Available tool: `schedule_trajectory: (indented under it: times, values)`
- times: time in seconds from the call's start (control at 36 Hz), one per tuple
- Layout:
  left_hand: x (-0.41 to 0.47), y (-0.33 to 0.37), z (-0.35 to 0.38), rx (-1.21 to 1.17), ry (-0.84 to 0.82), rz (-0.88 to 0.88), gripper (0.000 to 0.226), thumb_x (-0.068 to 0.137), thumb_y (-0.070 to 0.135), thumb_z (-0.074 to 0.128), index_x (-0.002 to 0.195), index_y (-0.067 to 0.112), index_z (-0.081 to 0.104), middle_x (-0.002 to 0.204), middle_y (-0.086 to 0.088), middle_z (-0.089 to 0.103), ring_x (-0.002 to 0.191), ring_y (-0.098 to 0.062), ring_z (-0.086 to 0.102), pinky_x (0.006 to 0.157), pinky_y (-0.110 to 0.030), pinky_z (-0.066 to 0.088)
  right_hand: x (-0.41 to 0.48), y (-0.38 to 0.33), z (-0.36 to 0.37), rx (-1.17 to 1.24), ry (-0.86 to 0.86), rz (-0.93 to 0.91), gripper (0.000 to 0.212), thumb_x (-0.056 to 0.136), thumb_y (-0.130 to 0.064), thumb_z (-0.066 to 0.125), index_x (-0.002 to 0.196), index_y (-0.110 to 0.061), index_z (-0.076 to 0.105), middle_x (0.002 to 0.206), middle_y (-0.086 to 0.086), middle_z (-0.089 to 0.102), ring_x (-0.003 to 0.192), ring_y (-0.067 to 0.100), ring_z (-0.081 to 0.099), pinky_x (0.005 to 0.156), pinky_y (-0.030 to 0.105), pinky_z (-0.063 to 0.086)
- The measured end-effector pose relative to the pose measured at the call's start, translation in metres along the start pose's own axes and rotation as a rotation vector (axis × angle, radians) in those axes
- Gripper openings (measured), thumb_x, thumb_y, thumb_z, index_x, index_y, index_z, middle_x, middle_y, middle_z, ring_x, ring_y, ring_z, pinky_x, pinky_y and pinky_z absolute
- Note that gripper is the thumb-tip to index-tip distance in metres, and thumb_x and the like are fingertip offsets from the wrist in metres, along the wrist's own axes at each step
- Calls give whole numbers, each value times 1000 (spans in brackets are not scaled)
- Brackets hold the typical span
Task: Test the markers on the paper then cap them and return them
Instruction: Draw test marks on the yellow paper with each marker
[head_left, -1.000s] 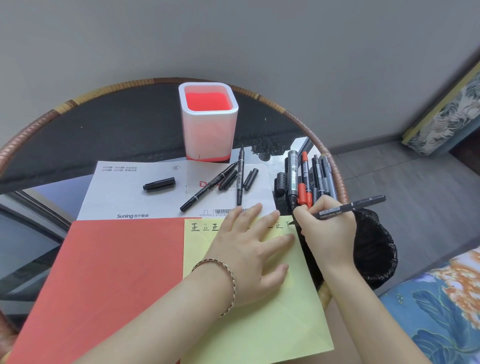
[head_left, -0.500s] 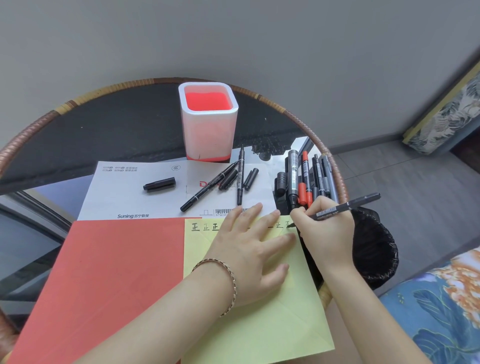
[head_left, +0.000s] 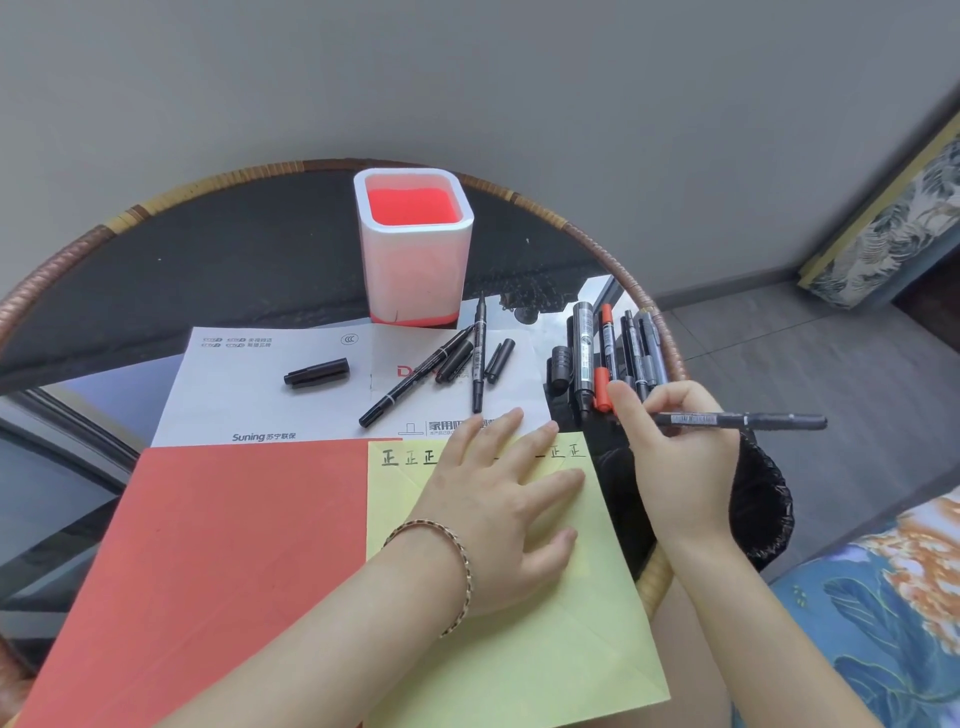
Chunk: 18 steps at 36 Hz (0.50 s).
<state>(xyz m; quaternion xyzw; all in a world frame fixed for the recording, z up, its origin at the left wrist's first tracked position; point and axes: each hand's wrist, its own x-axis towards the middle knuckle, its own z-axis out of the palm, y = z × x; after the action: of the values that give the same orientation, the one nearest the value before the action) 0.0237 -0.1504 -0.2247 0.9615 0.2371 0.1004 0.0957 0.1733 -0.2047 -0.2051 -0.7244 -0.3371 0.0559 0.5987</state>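
Since a moment ago, the right hand (head_left: 675, 441) has been lifted off the yellow paper (head_left: 519, 649) and moved a little farther away. The black marker (head_left: 743, 420) is pinched in its curled fingers and is now held flat, with the long end pointing right. Its tip is hidden behind the hand. The last mark at the right end of the row looks finished, so this test is likely done. A cap is probably needed next, but which cap fits cannot be told.

The left hand (head_left: 498, 499) is laid flat on the yellow paper with its fingers spread wide, and the sheet is pressed down.

Three sheets are seen: one white paper (head_left: 260, 395) far, one red paper (head_left: 234, 545) near left, and the yellow one near right. Five marks can be counted, three left of the flat hand and two right of it. Any others are hidden under it.

Two open markers (head_left: 415, 382) are left on the white paper. One lone cap (head_left: 317, 372) is seen to their left, and about three more caps (head_left: 498, 358) lie beside them.

At the far right, a pile of pens (head_left: 641, 353) is laid side by side: one fat black, one orange (head_left: 605, 343), and about three thin dark ones.

One cup (head_left: 415, 260) is stood behind, with no markers seen in it.
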Motion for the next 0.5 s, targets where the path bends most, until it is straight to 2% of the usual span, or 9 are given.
schedule_trajectory:
  times: [0.06, 0.11, 0.19, 0.25, 0.31, 0.36, 0.44, 0.5]
  values:
    - [0, 0, 0, -14, 6, 5, 41, 74, 51, 40, 102, 34, 65, 123, -6, 61, 117, -34, 54, 97, -43, 23, 5, -7, -4, 6, -86, -9, 18, 81, -29, 67, 68, -26, 55, 62, -13, 63, 59, 2, 58, 61, 13, 44]
    - [0, -1, 0, -19, 3, 6, 40, 73, 50, 41, 100, 34, 66, 122, -8, 62, 117, -34, 54, 97, -43, 23, 15, -12, -7, -30, -193, -17, 5, 86, -36, 55, 85, -34, 59, 79, -15, 67, 76, -1, 62, 70, 15, 47]
    - [-1, -1, 1, -12, -7, 7, 40, 74, 50, 41, 100, 33, 66, 121, -9, 62, 117, -33, 55, 97, -45, 23, 31, -20, -6, -167, -305, -86, 29, 87, -34, 37, 107, -29, 57, 97, -10, 64, 94, 2, 58, 78, 12, 42]
    - [-1, -2, 2, -13, -2, 8, 40, 74, 50, 40, 100, 33, 66, 120, -9, 62, 117, -33, 55, 98, -45, 24, 40, -27, -1, -297, -343, -217, 17, 89, -26, 41, 101, -23, 54, 91, 0, 61, 89, 15, 56, 73, 16, 40]
    - [-1, -2, 2, -1, 3, 5, 41, 74, 50, 40, 100, 34, 66, 120, -8, 63, 116, -32, 56, 102, -44, 33, 48, -30, 6, -430, -392, -356, 5, 90, -18, 49, 94, -18, 52, 83, 3, 58, 81, 19, 53, 69, 23, 40]
    - [-2, -1, 2, 14, 6, 0, 41, 73, 51, 39, 100, 35, 66, 119, -6, 64, 115, -31, 57, 100, -47, 40, 55, -29, 16, -591, -456, -505, 9, 88, -12, 55, 96, -11, 58, 85, 4, 59, 83, 21, 53, 72, 28, 40]
    - [-1, -1, 2, -16, 18, 4, 41, 73, 50, 41, 100, 34, 67, 120, -8, 63, 116, -32, 56, 100, -44, 28, 62, -19, 34, -784, -521, -653, 25, 74, 7, 62, 94, -8, 65, 85, 11, 66, 82, 33, 58, 69, 35, 41]
    - [-1, -2, 3, -21, 25, 8, 41, 72, 49, 42, 100, 33, 67, 120, -8, 63, 115, -32, 56, 98, -43, 24, 61, -16, 43, -854, -556, -668, 42, 68, 16, 56, 101, -9, 65, 90, 12, 65, 88, 35, 57, 72, 35, 36]
